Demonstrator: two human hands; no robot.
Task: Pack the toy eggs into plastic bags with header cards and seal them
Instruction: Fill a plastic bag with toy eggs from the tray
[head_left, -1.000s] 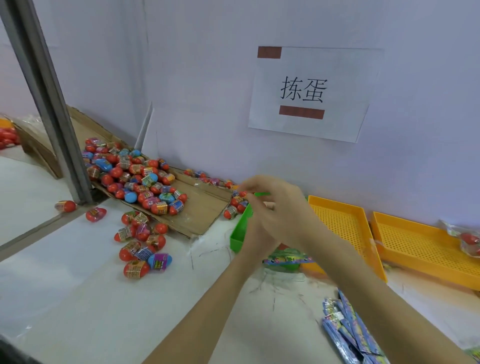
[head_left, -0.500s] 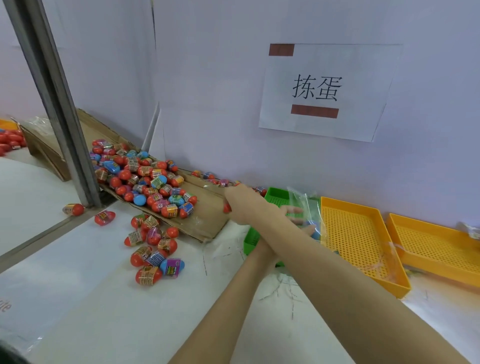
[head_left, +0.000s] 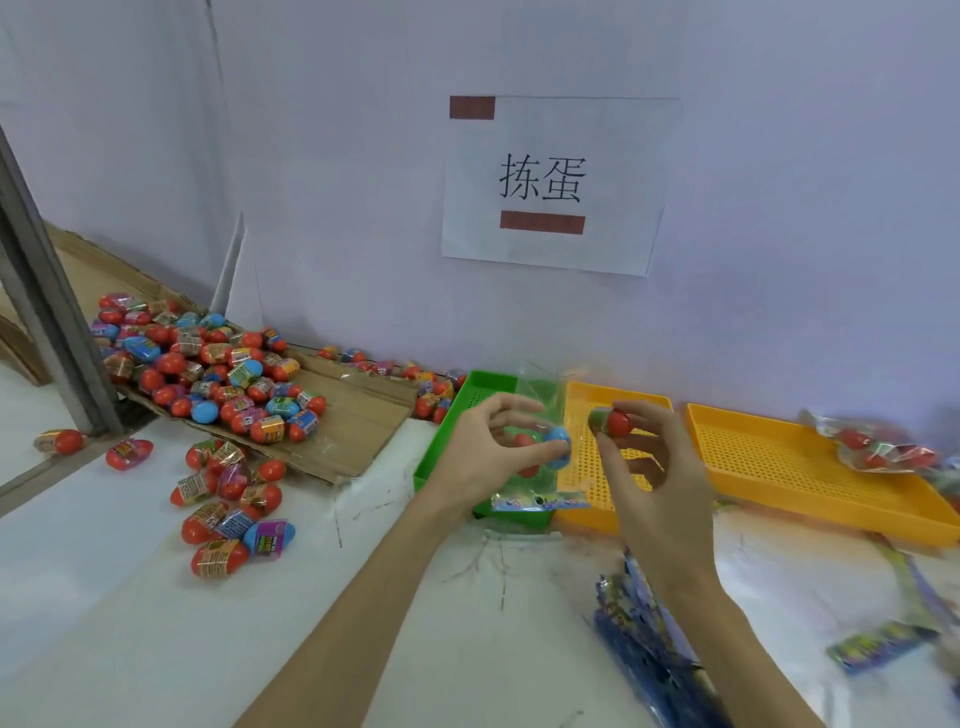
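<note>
My left hand (head_left: 480, 457) holds a clear plastic bag (head_left: 537, 400) with a printed header card (head_left: 540, 502) hanging at its lower end; a blue toy egg (head_left: 558, 447) and red eggs show through it at my fingers. My right hand (head_left: 652, 478) pinches a red toy egg (head_left: 612, 422) between thumb and fingers, just right of the bag's mouth. A heap of red and blue eggs (head_left: 218, 374) lies on a cardboard sheet (head_left: 358, 415) at the left, with more loose eggs (head_left: 228, 499) spilled on the white table.
A green tray (head_left: 447, 441) and two yellow perforated trays (head_left: 800, 467) stand along the wall. A filled bag of eggs (head_left: 883, 449) lies in the right tray. Stacked header-card bags (head_left: 649, 654) lie at the front right. A metal post (head_left: 47, 312) stands at the left.
My right hand has come back from the egg pile at the left with a red egg and now sits beside the bag. My left hand has raised the bag over the trays.
</note>
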